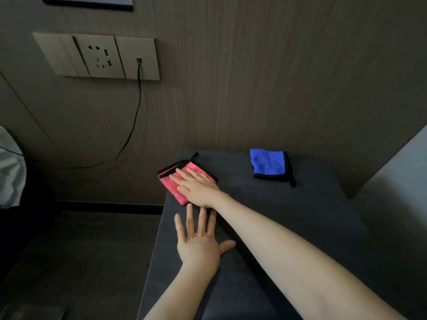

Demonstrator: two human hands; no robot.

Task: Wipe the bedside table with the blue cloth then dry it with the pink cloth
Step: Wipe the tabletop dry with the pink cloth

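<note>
The dark grey bedside table (300, 215) fills the lower right of the view. A folded pink cloth (172, 183) with black trim lies at its far left corner. My right hand (198, 188) presses flat on the pink cloth, fingers extended towards the left edge. The blue cloth (269, 163), also black-trimmed, lies folded near the wall at the far right, untouched. My left hand (199, 241) rests flat on the table top just in front of the pink cloth, fingers spread, holding nothing.
A wood-panelled wall stands behind the table, with a socket panel (99, 56) and a black cable (136, 112) hanging down to the left. White bedding (9, 167) shows at the far left. A pale wall (397, 192) borders the table's right side. Dark floor lies to the left.
</note>
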